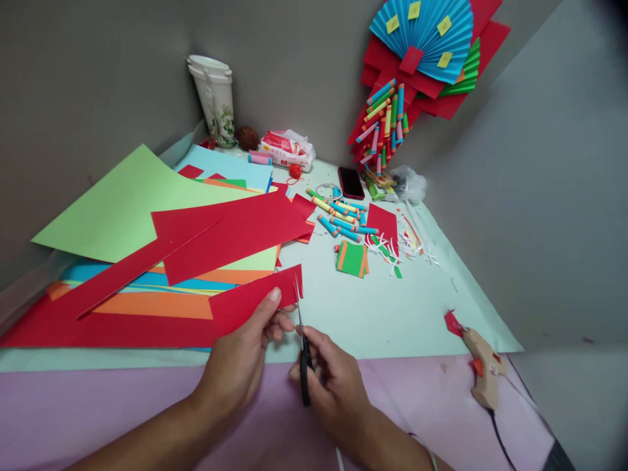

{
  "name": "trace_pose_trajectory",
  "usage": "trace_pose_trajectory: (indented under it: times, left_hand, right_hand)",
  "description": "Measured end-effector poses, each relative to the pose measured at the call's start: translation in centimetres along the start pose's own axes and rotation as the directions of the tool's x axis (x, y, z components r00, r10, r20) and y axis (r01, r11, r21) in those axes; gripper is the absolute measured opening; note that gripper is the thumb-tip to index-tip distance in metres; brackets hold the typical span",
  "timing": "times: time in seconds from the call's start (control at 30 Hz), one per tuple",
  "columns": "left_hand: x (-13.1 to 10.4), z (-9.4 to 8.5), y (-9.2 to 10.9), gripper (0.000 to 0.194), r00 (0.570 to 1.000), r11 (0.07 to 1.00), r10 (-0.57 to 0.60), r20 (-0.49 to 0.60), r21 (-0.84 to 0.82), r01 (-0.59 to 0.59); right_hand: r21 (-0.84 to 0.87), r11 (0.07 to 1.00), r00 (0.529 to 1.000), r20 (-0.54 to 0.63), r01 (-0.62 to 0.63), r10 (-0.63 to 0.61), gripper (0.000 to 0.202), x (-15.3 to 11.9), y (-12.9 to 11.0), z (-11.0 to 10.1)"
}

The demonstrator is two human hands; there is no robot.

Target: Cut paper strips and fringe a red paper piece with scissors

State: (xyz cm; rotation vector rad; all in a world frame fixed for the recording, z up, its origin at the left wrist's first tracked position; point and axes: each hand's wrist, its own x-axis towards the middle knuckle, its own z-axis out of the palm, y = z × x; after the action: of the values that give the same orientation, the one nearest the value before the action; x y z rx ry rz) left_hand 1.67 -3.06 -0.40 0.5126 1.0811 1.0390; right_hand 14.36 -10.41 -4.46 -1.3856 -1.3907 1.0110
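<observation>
- The red strip point(248, 299) is in front of the person, out past the left wrist, its left part overlapping the stacked paper point(152, 305) on the counter point(412, 320); whether that part rests there or hovers, I cannot tell.
- Its long axis runs left to right, rising slightly toward the far side at the right end.
- The left hand point(240, 356) is the nearer one: its fingers pinch the strip at the near edge, thumb on top, just left of the slit end.
- The right hand point(336, 376) has its fingers curled around the black handles of the scissors point(305, 373) and sits nearer the person than the strip, apart from it.
- The blades point away from the person, roughly across the strip's long axis, and meet it close to its right end, among narrow slits.
- The relation that matters, I judge, is blade line to strip axis, with the left fingers close beside the blades.
</observation>
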Motion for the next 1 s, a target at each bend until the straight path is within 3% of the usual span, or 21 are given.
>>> trace_pose_trajectory:
  times: [0.2,1.0]
  left_hand:
    - [-0.06,0.16,0.24,0.033,1.0,1.0,-0.011,-0.012,-0.007,0.011]
    - [-0.46,0.52,-0.3,0.032,0.998,0.997,0.061,0.008,0.055,-0.062]
  right_hand:
    - [-0.057,0.998,1.0,-0.015,0.024,-0.025,0.043,0.0,0.44,-0.05]
    - [0.006,0.999,0.998,-0.038,0.043,-0.042,0.042,0.15,0.24,-0.15]
